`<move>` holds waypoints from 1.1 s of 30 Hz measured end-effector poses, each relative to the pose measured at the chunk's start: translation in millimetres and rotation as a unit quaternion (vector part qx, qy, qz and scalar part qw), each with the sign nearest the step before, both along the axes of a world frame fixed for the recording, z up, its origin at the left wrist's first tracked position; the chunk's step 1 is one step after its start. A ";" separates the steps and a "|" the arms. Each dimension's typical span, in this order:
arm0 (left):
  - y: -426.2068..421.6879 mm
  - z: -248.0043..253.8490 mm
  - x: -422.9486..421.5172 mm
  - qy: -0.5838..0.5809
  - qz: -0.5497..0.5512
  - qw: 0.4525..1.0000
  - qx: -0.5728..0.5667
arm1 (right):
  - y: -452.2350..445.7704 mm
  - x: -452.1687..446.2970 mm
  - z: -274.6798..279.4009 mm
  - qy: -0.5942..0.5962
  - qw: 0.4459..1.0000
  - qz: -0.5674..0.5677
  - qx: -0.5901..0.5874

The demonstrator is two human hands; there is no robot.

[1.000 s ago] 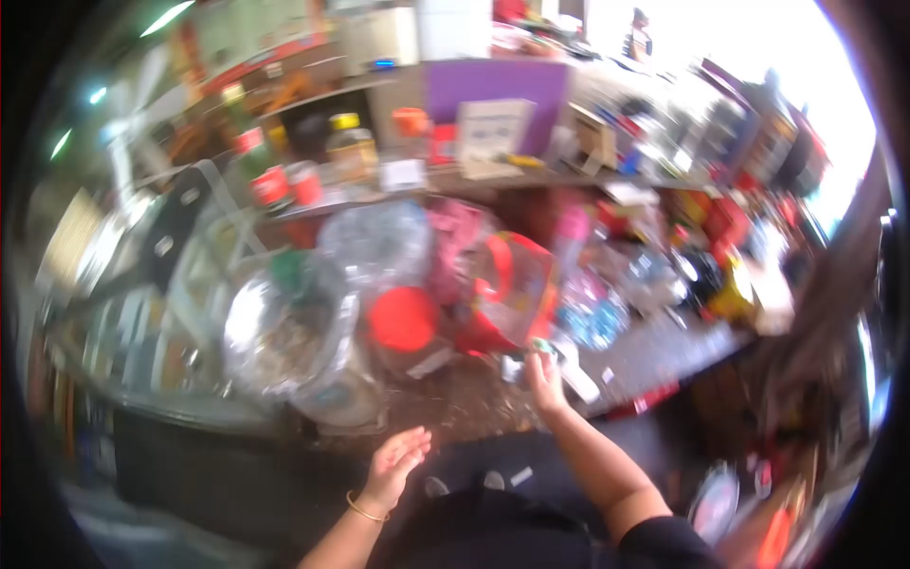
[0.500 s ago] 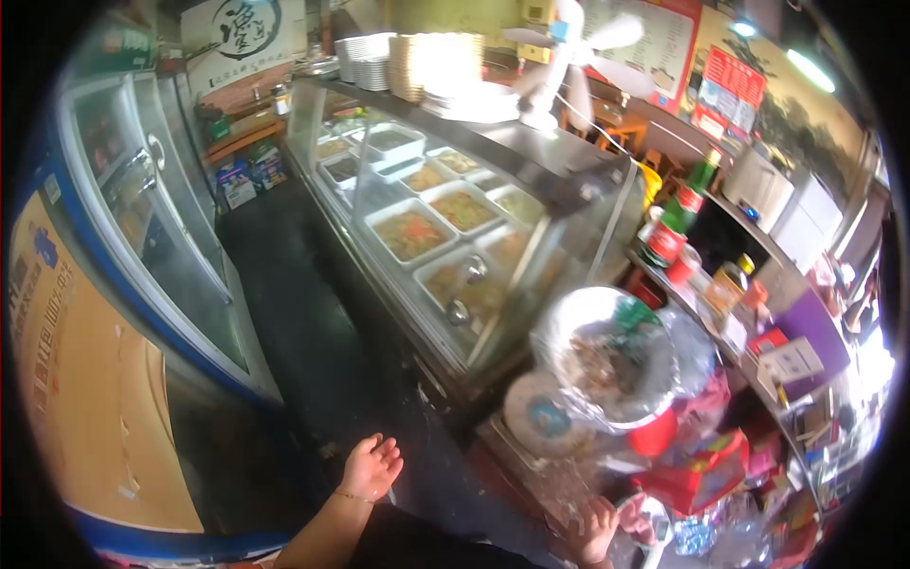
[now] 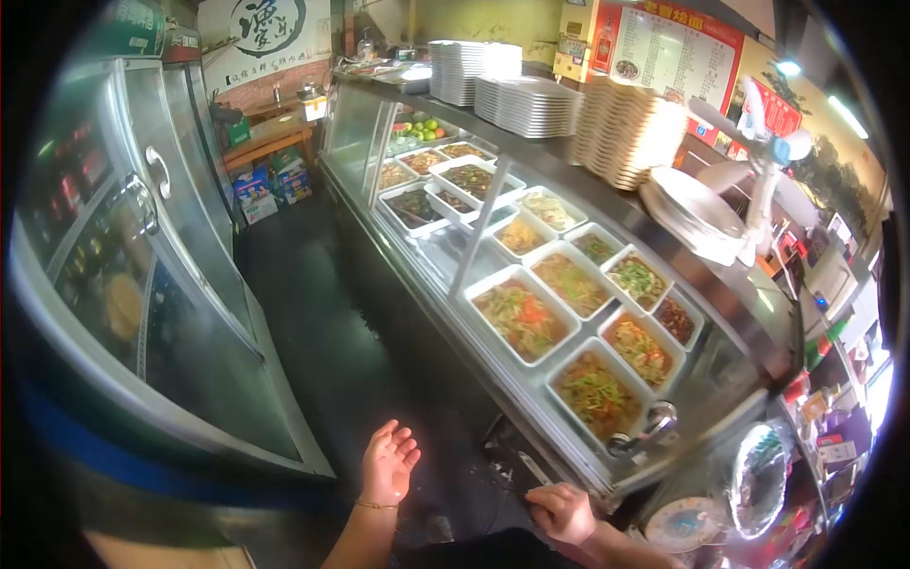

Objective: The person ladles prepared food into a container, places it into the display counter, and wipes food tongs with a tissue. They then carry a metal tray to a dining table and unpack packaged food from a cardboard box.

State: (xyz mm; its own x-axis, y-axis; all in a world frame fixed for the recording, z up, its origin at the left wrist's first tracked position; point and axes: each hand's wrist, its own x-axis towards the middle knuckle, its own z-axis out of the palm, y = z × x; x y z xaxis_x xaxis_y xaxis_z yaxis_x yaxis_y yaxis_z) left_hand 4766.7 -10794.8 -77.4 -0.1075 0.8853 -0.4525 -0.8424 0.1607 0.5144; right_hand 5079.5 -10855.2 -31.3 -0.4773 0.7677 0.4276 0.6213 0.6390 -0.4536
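My left hand [image 3: 390,465] is held out above the dark floor, palm turned up and fingers loosely bent and apart, with nothing in it. A thin bracelet circles its wrist. My right hand [image 3: 561,512] is curled closed near the lower edge of the glass display counter [image 3: 531,408], with no object showing in it. Just above its knuckles is a slim metal piece [image 3: 535,468], apart from the fingers. Inside the counter, white trays of cooked food stand in rows, the nearest tray [image 3: 595,391] holding a dish with green shreds. A metal ladle [image 3: 654,424] lies beside it.
A glass-door fridge [image 3: 190,266] lines the left side of the dark aisle [image 3: 313,284]. Stacked plates [image 3: 531,106] and a white fan [image 3: 758,171] stand on the counter top. A plastic-lined bin [image 3: 758,479] and a round lid [image 3: 684,523] are at the lower right.
My view has moved forward along the aisle and nearer the counter; the bin has slid to the lower right. My right hand, loosely spread before, is now curled. My left hand stays open.
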 end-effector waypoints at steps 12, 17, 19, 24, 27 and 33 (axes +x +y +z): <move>200.8 -2.6 -168.9 0.062 0.088 0.993 -0.056 | 283.1 -154.7 -3.8 0.094 0.984 0.123 -0.087; 298.4 -5.7 -261.1 -0.059 0.152 0.985 -0.061 | 425.1 -241.1 -10.5 0.175 0.948 0.121 -0.235; 324.4 -6.3 -283.0 -0.069 0.147 0.986 -0.045 | 470.3 -281.7 -6.5 0.202 0.918 0.128 -0.315; 410.4 -28.5 -319.9 -0.059 0.174 0.976 -0.115 | 586.7 -342.1 8.0 0.294 0.839 0.075 -0.452; 489.4 -70.6 -349.3 -0.084 0.069 0.981 -0.158 | 648.4 -345.0 -2.5 0.478 0.714 -0.064 -0.507; 693.3 -27.2 -337.8 0.075 -0.238 0.966 -0.064 | 775.6 -281.7 -46.9 0.796 0.421 -0.263 -0.346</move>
State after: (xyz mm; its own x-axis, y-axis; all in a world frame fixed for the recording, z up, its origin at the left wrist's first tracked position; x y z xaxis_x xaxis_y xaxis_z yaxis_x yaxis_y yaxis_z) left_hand 4428.8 -10101.5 -104.6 0.2263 0.7882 -0.5722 -0.5749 0.5823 0.5748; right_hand 4797.9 -10079.5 -78.2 0.3053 0.7924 -0.5281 -0.8494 -0.0240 -0.5272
